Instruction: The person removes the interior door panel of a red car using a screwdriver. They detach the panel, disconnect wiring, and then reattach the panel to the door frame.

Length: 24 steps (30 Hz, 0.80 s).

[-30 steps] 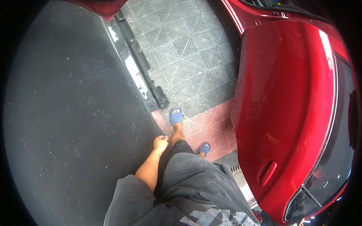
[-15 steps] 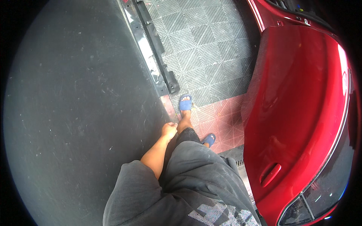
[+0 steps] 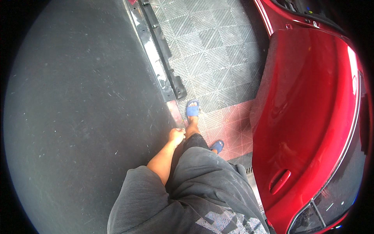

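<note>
My left hand is closed, its fingers curled, at the right edge of a large dark, scuffed flat surface. Whatever its fingers may grip is hidden. Beyond the hand, along that same edge, runs a reddish bare stretch. Farther on lies a long black part with tabs, beside a shiny silver strip. My right hand is out of view.
To my right stands a red car panel with a door handle and side window glass. Grey ribbed floor tiles and red ones lie between. My feet wear blue slides.
The view has shifted very slightly. My left hand keeps its closed pose at the edge of the dark surface.
</note>
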### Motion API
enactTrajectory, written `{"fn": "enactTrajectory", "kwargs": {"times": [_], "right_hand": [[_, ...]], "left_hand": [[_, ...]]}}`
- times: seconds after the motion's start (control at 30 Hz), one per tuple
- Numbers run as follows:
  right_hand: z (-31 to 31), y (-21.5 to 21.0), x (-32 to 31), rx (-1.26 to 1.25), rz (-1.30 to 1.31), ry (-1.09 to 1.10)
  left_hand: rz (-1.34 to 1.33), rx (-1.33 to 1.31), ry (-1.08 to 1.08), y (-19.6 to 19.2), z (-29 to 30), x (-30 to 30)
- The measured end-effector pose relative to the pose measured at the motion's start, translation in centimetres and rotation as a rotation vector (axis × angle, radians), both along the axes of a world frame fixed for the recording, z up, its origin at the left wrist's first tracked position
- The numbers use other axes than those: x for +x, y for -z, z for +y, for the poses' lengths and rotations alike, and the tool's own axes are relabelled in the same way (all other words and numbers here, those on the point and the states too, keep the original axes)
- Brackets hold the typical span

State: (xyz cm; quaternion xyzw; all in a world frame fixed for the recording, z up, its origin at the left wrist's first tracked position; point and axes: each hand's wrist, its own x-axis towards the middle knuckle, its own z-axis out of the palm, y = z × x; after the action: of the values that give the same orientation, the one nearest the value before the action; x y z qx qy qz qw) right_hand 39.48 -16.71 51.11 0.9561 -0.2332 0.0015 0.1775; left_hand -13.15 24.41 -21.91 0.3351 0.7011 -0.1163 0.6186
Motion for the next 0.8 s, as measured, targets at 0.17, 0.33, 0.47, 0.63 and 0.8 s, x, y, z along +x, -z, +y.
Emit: {"fn": "enactTrajectory", "kwargs": {"times": [0.17, 0.33, 0.47, 0.63, 0.8], "right_hand": [[-1.6, -2.4, 0.5, 0.032, -0.017, -0.002], [-5.1, -6.6, -0.8, 0.006, -0.035, 0.028], [-4.4, -9.4, 0.1, -0.212, -0.107, -0.137], [1.7, -13.8, 2.4, -0.132, -0.131, -0.446], [32.1, 1.0, -9.5, 0.853, 0.289, -0.723]], "left_hand": [[-0.079, 0.053, -0.09, -0.5, 0.4, 0.3], [0.142, 0.139, 0.217, -2.6, 4.4, 1.5], [0.126, 0.195, 0.138, -1.5, 5.4, 0.8], [0.069, 0.164, 0.039, -0.8, 6.9, 0.1], [0.049, 0.192, -0.12, 3.1, 5.5, -1.6]]}}
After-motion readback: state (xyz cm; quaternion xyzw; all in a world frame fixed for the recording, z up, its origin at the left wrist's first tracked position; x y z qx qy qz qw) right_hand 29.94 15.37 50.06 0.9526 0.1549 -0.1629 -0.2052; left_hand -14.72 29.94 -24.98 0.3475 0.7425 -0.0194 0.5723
